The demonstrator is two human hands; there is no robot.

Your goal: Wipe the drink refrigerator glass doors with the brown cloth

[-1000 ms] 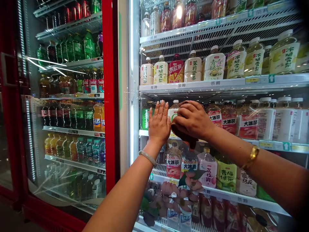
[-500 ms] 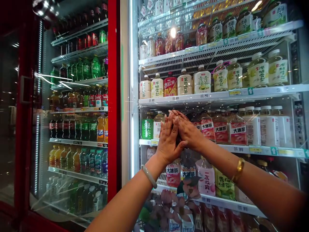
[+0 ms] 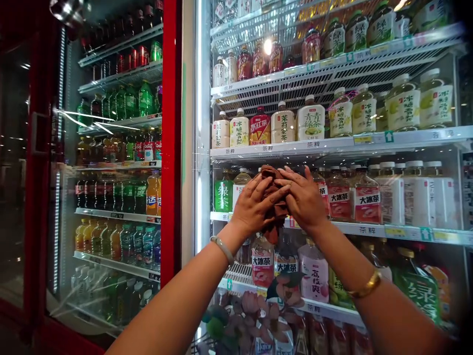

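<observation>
A crumpled brown cloth (image 3: 272, 224) is bunched between my two hands, in front of the glass door of a drinks fridge. My left hand (image 3: 254, 204) lies over the cloth's left side, its fingers reaching across the folds. From the right, my right hand (image 3: 305, 199) grips the other side, with its fingertips near the cloth's top. A pale bangle (image 3: 224, 250) circles my left wrist and a gold bracelet (image 3: 367, 286) my right. Whether the cloth touches the glass cannot be told.
Behind the glass, shelves (image 3: 325, 144) carry rows of bottled teas, among them a green-labelled bottle (image 3: 223, 192). A red-framed fridge (image 3: 170, 148) with sodas and juices stands at the left. Pinkish flowers (image 3: 251, 308) show low in front, perhaps as a reflection.
My hands were pressed together, one overlapping the other, with the cloth hardly visible. They have moved apart, and the bunched brown cloth now shows between them.
</observation>
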